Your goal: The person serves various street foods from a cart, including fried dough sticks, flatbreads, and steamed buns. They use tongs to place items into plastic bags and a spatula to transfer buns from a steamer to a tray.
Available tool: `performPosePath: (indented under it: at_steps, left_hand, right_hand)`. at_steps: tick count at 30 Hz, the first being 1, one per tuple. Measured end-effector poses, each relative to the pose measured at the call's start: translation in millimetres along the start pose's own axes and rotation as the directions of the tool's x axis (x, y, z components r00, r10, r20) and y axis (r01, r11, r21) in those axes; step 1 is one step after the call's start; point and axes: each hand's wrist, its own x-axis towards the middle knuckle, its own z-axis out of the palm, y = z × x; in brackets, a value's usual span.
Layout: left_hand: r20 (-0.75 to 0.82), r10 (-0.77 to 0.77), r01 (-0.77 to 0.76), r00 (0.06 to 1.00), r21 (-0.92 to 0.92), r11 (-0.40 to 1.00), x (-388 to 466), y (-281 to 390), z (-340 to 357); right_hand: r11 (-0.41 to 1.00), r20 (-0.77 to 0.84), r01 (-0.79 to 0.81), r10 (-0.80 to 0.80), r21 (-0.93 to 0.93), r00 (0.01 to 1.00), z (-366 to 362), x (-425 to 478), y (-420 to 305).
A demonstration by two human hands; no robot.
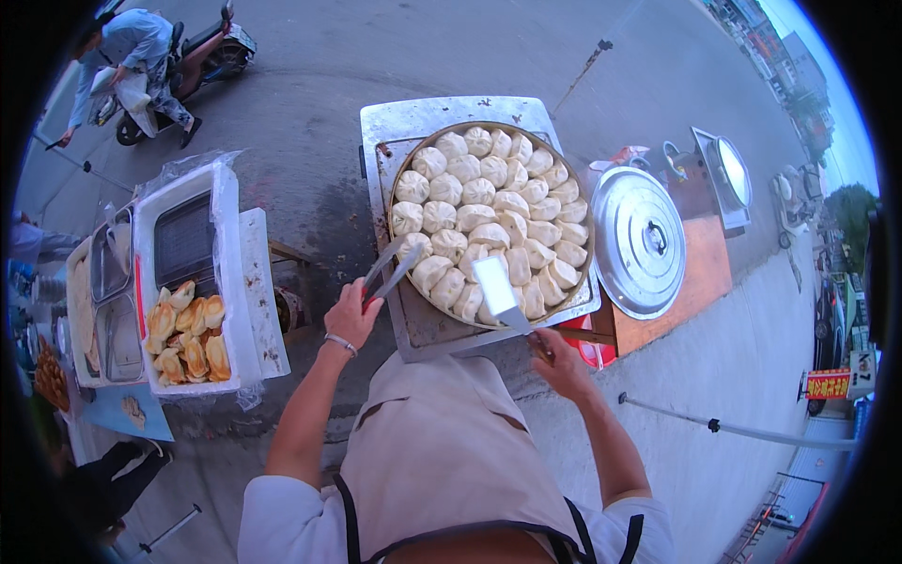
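Observation:
A large round pan (590,243) full of pale stuffed buns (478,192) and folded dumplings (513,225) rests on a square metal stove top (423,340). My left hand (350,316) grips metal tongs (389,271); their arms are spread near a pleated bun at the pan's left rim. In my right hand (561,363) is the wooden handle of a flat metal spatula (495,285). Its bright blade lies over the dumplings at the pan's near side and hides some of them. Whether the blade touches them I cannot tell.
Left of me, a white foam box (232,282) holds browned dumplings (190,331) beside metal trays (120,331). A round metal lid (640,243) leans right of the pan near an orange board (705,261). A person (134,49) sits on a scooter (211,56) at upper left.

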Motion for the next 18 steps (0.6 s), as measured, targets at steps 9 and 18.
performPosePath:
  at_steps: [9,18]
  left_hand:
    - [0.061,0.222,-0.229,0.973,0.138,0.964,56.9,32.4,8.4]
    - [0.127,0.24,-0.261,0.962,0.185,0.947,76.5,59.6,28.8]
  right_hand:
    - [0.951,-0.002,0.094,-0.099,-0.295,0.995,-60.5,-3.1,-5.7]
    - [0.828,0.081,0.188,-0.172,-0.528,0.982,-77.2,62.7,-36.7]
